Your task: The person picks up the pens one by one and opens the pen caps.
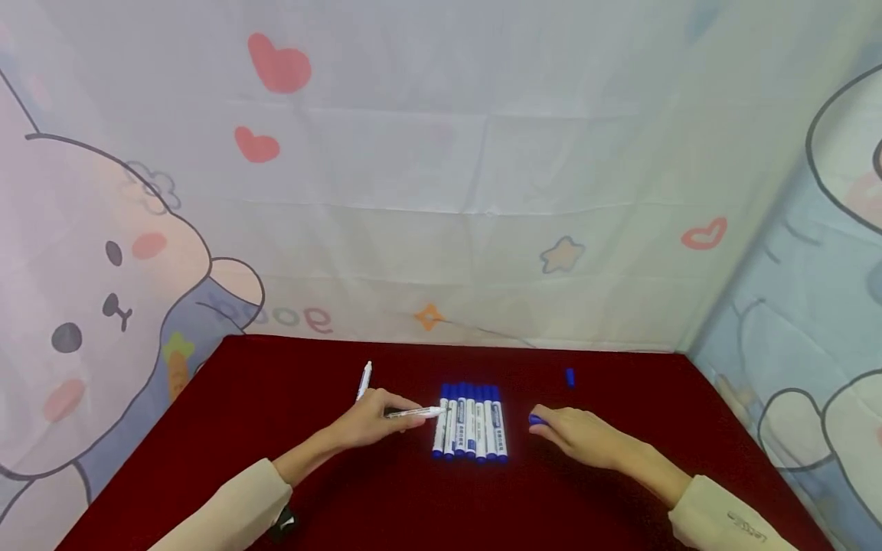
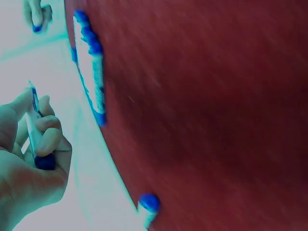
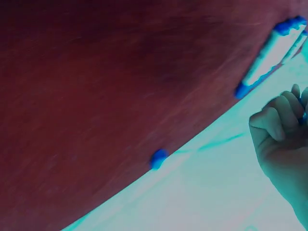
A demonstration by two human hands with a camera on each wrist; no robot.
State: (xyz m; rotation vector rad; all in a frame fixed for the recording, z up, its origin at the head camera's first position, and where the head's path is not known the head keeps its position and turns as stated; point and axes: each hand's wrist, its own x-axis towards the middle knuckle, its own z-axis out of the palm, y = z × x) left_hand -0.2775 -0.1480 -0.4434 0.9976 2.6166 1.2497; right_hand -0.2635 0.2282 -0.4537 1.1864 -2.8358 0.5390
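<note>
My left hand [image 1: 368, 421] grips a white marker [image 1: 416, 412] whose bare tip points right, toward a row of markers. In the left wrist view, fingers curl round its white barrel, and the blue bottom end [image 2: 44, 162] shows by the palm. Between the thumb and fingers of my right hand [image 1: 589, 436], right of the row, is a small blue marker cap [image 1: 537, 419]. The row itself [image 1: 471, 425] has several white markers side by side, blue caps facing away from me. Just beyond my left hand lies another uncapped white marker [image 1: 364, 380], partly hidden by that hand.
A loose blue cap [image 1: 570, 377] sits toward the back right of the dark red tabletop [image 1: 331, 497]. Behind the table hangs a pale curtain [image 1: 482, 168] printed with hearts and cartoon animals, and it also runs along both sides.
</note>
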